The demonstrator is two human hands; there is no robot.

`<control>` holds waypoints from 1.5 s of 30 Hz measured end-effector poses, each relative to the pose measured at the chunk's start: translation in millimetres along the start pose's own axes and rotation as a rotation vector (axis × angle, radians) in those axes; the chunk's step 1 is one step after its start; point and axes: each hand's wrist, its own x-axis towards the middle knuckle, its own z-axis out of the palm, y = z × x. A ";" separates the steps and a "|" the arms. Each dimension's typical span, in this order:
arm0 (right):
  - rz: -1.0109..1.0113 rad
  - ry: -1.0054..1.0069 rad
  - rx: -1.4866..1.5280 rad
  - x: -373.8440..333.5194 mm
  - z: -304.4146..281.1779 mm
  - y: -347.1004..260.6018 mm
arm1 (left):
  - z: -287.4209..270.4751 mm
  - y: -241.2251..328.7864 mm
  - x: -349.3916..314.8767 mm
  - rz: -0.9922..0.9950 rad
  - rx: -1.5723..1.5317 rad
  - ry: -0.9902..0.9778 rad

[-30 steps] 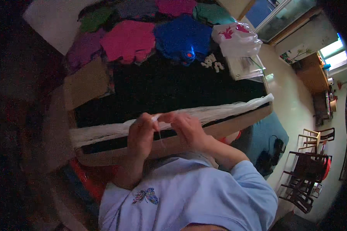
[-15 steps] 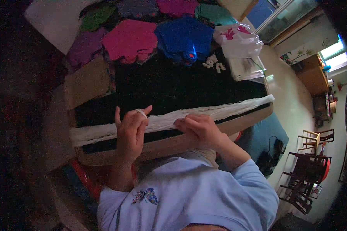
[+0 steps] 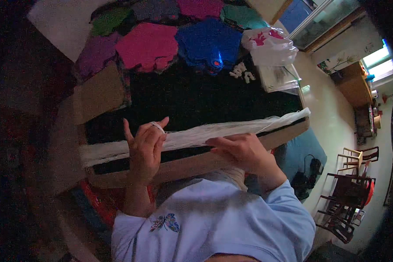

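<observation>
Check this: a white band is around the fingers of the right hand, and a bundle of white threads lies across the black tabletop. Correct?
Not quite: the head view shows the white band on the left hand, not the right hand. The white threads do lie across the black tabletop.

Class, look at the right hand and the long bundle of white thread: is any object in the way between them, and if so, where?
Nothing visible stands between the right hand and the white thread; the hand overlaps the thread's near edge in this view. The plastic bag and blue stack lie beyond the thread.
</observation>
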 end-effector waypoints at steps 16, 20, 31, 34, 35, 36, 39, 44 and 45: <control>-0.022 0.103 -0.030 11.6 36.6 54.7 | -7.0 -11.4 -16.6 -0.039 -1.782 -0.110; -0.346 -0.010 -0.013 -3.8 73.7 1.7 | 34.1 -13.2 14.3 -0.034 -0.946 0.300; -0.102 0.586 0.422 49.4 25.0 41.1 | 60.9 -1.5 -41.1 -0.106 -1.387 -0.442; -0.053 0.100 0.416 33.1 63.9 29.3 | 55.6 -1.2 -24.1 -0.317 -1.129 -0.089; -0.051 0.098 0.417 27.5 68.3 22.5 | 46.1 1.0 -10.1 -0.138 -0.887 -0.023; -0.245 0.191 0.182 22.5 70.6 16.2 | 37.7 3.6 3.4 0.038 -0.643 0.040; -0.443 0.286 0.149 24.5 48.1 6.6 | 37.2 19.0 -14.3 0.125 -0.402 0.057; -0.344 0.304 0.275 34.3 41.3 13.9 | 46.7 18.8 -18.1 0.048 -1.258 0.030; -0.292 0.232 0.211 28.7 53.0 12.6 | 45.7 18.7 -14.0 0.053 -1.259 0.031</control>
